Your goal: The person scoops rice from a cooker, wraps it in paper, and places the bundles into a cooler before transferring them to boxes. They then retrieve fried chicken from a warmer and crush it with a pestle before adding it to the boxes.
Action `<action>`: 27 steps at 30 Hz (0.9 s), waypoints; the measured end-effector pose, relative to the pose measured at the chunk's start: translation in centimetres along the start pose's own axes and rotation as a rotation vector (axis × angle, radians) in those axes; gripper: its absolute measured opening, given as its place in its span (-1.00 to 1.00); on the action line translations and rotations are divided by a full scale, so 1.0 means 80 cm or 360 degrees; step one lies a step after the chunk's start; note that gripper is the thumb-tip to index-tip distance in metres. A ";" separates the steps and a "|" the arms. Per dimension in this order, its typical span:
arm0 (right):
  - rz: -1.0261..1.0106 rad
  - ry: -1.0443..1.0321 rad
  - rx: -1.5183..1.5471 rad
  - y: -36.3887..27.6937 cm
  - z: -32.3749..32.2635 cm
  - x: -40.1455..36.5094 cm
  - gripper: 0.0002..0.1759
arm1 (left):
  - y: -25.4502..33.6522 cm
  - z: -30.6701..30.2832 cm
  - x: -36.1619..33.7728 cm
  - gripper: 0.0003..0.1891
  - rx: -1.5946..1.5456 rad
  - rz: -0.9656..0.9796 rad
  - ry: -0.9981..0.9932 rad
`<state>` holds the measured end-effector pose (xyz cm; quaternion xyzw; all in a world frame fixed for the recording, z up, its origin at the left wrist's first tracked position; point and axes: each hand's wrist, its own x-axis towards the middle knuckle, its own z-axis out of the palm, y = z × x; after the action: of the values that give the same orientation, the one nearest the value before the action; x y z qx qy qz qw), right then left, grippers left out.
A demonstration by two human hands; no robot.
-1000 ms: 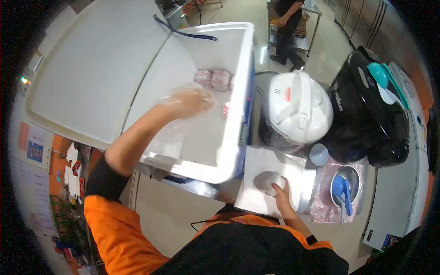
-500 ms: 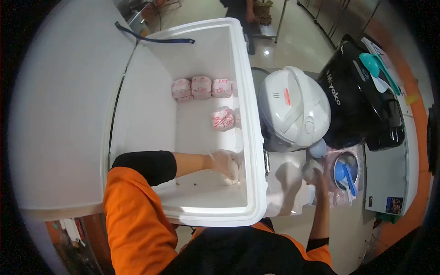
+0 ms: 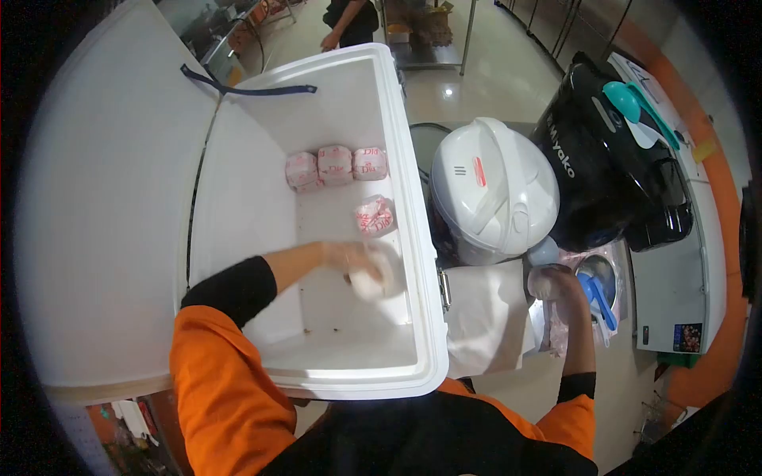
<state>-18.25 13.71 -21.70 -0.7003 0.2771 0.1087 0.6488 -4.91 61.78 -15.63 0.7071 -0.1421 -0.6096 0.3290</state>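
My left hand (image 3: 353,260), in a clear plastic glove, is inside the white cooler box (image 3: 432,349). Motion smears its fingers, and a pale rounded shape shows at them. Just beyond it lies a rice bundle wrapped in red-printed paper (image 3: 374,216). Several more wrapped rice bundles (image 3: 334,165) stand in a row near the box's far end. My right hand (image 3: 553,283), also gloved, is closed over the worktop outside the box; what it grips, if anything, is hidden. Near its fingers is a pale blue cup (image 3: 544,251), and a white paper sheet (image 3: 486,317) lies to its left.
A white rice cooker (image 3: 496,190) stands beside the box, with a black Miyako appliance (image 3: 587,174) to its right, topped by a green ladle (image 3: 623,101). Blue scoops (image 3: 597,297) rest in a metal bowl (image 3: 607,270). Another person (image 3: 349,24) is at the far end.
My left hand has moved back from the box's right wall, up and left. My right hand has shifted slightly up. The view has turned a little, and the other person shows more.
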 end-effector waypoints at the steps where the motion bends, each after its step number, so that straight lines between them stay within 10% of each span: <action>1: 0.0040 0.0067 -0.0066 -0.004 -0.001 -0.008 -0.58 | 0.008 -0.019 -0.009 -0.50 -0.0089 0.0007 0.0077; 8: -0.0092 -0.0194 -0.1030 -0.020 0.021 -0.112 -0.54 | 0.041 -0.120 -0.083 -0.42 -0.0538 0.0296 0.1037; 16: 0.0155 -0.0684 -0.0223 0.053 0.101 -0.148 -0.48 | 0.145 -0.094 -0.171 -0.45 -0.1184 0.1329 0.1009; 18: 0.0028 -0.0761 -0.0092 0.061 0.095 -0.157 -0.47 | 0.212 -0.017 -0.185 -0.46 -0.0896 0.1220 0.1298; 22: -0.0418 -0.0549 0.0162 0.025 0.097 -0.176 -0.43 | 0.279 0.080 -0.173 -0.25 -0.0282 0.0944 0.0883; 25: -0.0456 -0.0386 0.1237 -0.044 0.135 -0.178 -0.20 | 0.298 0.140 -0.121 -0.27 0.0700 0.1342 0.0918; 27: -0.0718 -0.1062 0.1695 -0.091 0.146 -0.200 -0.07 | 0.295 0.166 -0.070 -0.30 0.0887 0.1345 0.1107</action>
<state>-25.16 29.04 -8.93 -0.2540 -0.0761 0.0295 0.9637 -14.08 43.76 3.24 0.8065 -0.4486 -0.0999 0.3721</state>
